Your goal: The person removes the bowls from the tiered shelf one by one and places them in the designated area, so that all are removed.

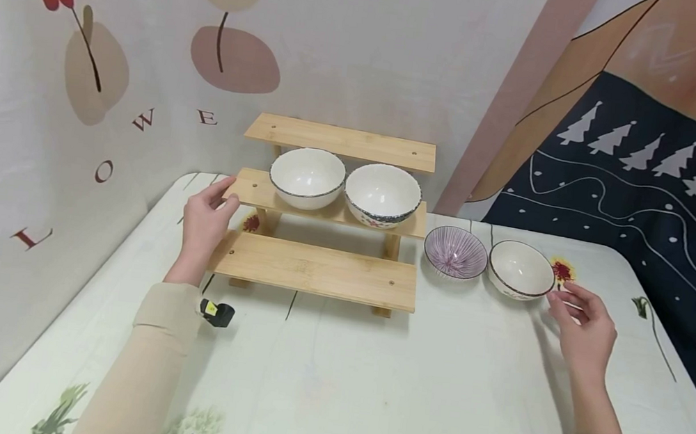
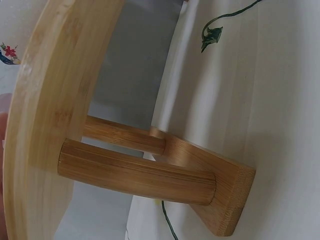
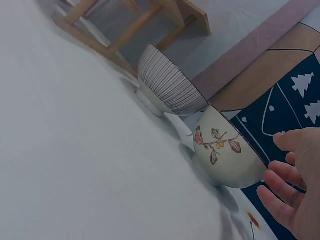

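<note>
At the left end of a three-tier wooden display stand (image 1: 312, 266), my left hand (image 1: 206, 221) grips the middle shelf between thumb and fingers. Two white bowls with dark patterned rims, the left bowl (image 1: 306, 174) and the right bowl (image 1: 383, 192), sit side by side on that shelf. To the right of the stand, a purple-striped bowl (image 1: 456, 252) and a cream bowl (image 3: 227, 150) with a branch-and-leaf design rest upright on the table. My right hand (image 1: 583, 323) is at the cream bowl's right side, fingers loosely bent; whether they touch its rim I cannot tell.
A pale floral cloth (image 1: 319, 389) covers the table. Behind the stand hangs a light printed curtain (image 1: 351, 50), and a dark tree-patterned cloth (image 1: 639, 196) hangs at the right. The stand's top shelf (image 1: 343, 140) and bottom shelf (image 1: 311, 269) carry no bowls.
</note>
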Motion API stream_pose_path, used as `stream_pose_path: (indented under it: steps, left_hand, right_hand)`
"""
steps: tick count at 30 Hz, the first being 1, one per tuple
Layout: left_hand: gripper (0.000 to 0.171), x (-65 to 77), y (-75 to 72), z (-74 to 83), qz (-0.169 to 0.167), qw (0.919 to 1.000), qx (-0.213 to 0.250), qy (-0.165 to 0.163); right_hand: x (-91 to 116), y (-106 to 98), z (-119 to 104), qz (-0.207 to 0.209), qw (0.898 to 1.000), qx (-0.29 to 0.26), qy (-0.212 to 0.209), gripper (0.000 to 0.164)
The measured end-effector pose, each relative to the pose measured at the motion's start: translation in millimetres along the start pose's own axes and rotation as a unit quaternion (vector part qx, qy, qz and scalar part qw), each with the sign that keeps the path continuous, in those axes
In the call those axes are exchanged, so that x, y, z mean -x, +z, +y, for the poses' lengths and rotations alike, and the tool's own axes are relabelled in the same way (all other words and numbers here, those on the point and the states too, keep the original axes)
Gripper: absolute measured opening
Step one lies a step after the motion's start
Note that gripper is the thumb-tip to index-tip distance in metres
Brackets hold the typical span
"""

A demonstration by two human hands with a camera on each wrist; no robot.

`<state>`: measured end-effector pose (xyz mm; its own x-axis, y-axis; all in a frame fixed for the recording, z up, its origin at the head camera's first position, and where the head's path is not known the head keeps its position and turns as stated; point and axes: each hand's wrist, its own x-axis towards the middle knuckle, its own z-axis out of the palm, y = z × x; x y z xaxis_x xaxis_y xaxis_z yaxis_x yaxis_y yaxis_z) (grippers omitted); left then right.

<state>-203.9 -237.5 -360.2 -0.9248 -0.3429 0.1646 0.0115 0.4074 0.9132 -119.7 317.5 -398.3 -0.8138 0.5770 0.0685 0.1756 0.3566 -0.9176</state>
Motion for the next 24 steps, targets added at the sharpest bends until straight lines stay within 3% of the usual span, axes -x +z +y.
stream_pose_path:
  steps: [11,24]
  left_hand:
    - [0.048,0.6,0.3,-0.5,0.002,1.0,-0.007,0.005]
    - [0.048,0.1,-0.9,1.7,-0.004,1.0,-0.002,-0.005]
  right_hand:
    - [9,1,-3,-0.007,1.0,-0.002,-0.019,0.031]
    - [23,9,-3,-0.03,0.996,-0.047,-0.063,0.026]
